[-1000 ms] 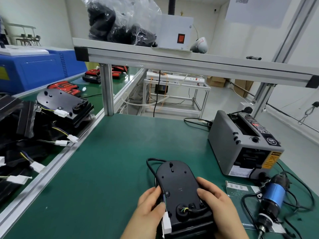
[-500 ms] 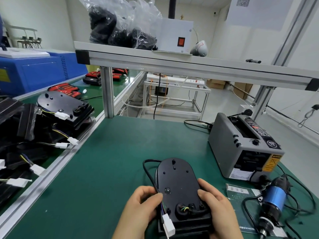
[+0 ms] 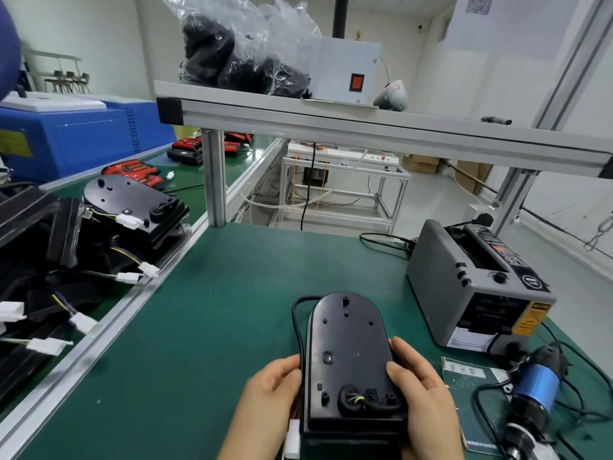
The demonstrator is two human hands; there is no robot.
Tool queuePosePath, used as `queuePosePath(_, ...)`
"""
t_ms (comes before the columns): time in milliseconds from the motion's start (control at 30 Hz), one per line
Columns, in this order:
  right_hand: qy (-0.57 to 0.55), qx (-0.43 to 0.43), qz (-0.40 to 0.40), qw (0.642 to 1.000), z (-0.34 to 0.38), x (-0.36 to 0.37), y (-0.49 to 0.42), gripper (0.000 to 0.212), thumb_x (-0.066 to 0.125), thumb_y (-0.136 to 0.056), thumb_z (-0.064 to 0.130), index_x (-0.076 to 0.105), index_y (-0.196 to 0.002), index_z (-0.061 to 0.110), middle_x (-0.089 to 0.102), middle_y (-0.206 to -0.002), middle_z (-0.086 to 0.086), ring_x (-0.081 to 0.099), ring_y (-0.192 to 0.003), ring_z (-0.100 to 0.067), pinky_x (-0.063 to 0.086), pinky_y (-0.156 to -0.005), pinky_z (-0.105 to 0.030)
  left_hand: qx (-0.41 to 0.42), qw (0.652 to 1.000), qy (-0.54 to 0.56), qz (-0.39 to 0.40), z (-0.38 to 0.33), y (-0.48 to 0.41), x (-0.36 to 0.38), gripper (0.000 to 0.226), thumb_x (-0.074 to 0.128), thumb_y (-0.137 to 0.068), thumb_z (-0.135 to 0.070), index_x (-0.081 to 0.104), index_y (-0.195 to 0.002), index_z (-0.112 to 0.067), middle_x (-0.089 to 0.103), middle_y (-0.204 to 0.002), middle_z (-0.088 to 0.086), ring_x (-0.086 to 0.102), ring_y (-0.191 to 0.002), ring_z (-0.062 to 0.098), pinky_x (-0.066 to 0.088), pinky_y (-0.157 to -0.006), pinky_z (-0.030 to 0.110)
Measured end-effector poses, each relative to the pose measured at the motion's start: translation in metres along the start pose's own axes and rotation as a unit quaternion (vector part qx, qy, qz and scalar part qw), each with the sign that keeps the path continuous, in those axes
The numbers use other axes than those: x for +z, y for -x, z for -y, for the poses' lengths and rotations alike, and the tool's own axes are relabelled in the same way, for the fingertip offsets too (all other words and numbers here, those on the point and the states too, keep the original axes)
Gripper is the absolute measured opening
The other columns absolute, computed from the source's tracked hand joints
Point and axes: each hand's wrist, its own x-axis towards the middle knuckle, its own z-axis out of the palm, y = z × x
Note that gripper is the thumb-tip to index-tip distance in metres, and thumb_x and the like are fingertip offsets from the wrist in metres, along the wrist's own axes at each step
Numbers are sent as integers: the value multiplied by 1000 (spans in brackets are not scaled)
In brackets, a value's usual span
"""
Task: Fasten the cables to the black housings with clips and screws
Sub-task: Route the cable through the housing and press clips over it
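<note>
The left hand now grips the black housing by its edge, thumb off its face; the right hand still grips opposite.

A person is holding a black housing over the green table with both hands. The left hand is gripping its left edge. The right hand is gripping its right edge, with the thumb lying on top. A black cable is looping out past the far left side, and a white plug is hanging by the left hand. A grey machine is sitting to the right, with a blue power screwdriver lying near it. More black housings are lying in a pile on the left bench.
</note>
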Motion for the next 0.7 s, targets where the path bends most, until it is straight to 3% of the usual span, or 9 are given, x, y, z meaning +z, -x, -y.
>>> queuePosePath(67, -9, -3, -8, 1000, 1, 2, 0, 36, 55, -86, -9, 68, -106, 17, 75, -90, 10, 71, -82, -10, 54, -73, -27, -15, 1000, 5, 13, 1, 0, -1, 18, 68, -82, -37, 73, -99, -35, 69, -95, 13, 62, -94, 36, 38, -104, 56)
queuePosePath(133, -20, -4, -15, 1000, 1, 5, -1, 35, 53, -86, -9, 67, -103, 19, 75, -87, 10, 71, -76, -8, 55, -65, -24, -18, 999, 26, 34, 6, -1, -2, 58, 80, -53, -60, 71, -105, -36, 71, -108, 1, 66, -103, 23, 39, -106, 49)
queuePosePath(167, -25, -6, -17, 1000, 1, 6, -3, 35, 53, -86, -9, 67, -102, 19, 75, -90, 8, 71, -80, -11, 55, -68, -25, -16, 999, 29, 41, 8, -2, -2, 72, 82, -43, -66, 69, -108, -39, 69, -114, -3, 64, -109, 20, 40, -106, 46)
queuePosePath(233, -29, -11, -17, 999, 0, 9, -5, 34, 53, -86, -10, 67, -101, 17, 73, -98, 5, 68, -92, -17, 53, -80, -31, -13, 998, 17, 59, 6, -2, -4, 77, 83, -36, -70, 66, -107, -45, 70, -113, -1, 64, -108, 22, 41, -104, 47)
queuePosePath(367, -14, -15, 2, 1000, -3, 11, -7, 34, 52, -87, -10, 67, -103, 17, 73, -98, 6, 64, -102, -21, 47, -93, -37, 1, 999, 9, 43, -3, 1, -8, 58, 82, -47, -59, 68, -101, -45, 73, -95, 7, 69, -94, 25, 47, -98, 47)
queuePosePath(500, 19, -21, 28, 999, -2, 12, -12, 34, 51, -88, -11, 63, -106, 14, 67, -109, 1, 59, -111, -23, 43, -97, -32, 25, 1000, -1, 5, -10, 11, -6, 46, 76, -74, -40, 64, -118, -34, 69, -113, -6, 64, -103, 9, 44, -102, 33)
queuePosePath(567, 29, -24, 37, 999, -1, 14, -13, 34, 51, -88, -12, 61, -108, 13, 66, -109, 0, 58, -110, -22, 44, -92, -26, 28, 1000, -5, 13, -10, 14, -5, 51, 72, -81, -34, 56, -129, -27, 63, -122, -13, 59, -110, 0, 42, -104, 26)
queuePosePath(633, 39, -24, 42, 998, -1, 15, -13, 34, 52, -87, -12, 61, -108, 13, 66, -108, -1, 60, -103, -17, 50, -82, -17, 40, 999, -9, 32, -8, 17, -4, 60, 70, -83, -33, 48, -137, -20, 59, -114, -27, 55, -102, -17, 40, -89, 4)
queuePosePath(700, 50, -19, 44, 998, -3, 15, -16, 33, 54, -87, -11, 62, -104, 15, 66, -105, 1, 60, -96, -10, 51, -70, -8, 36, 998, -9, 46, -4, 16, -6, 67, 68, -85, -30, 37, -143, -17, 55, -109, -31, 53, -92, -26, 36, -77, -3)
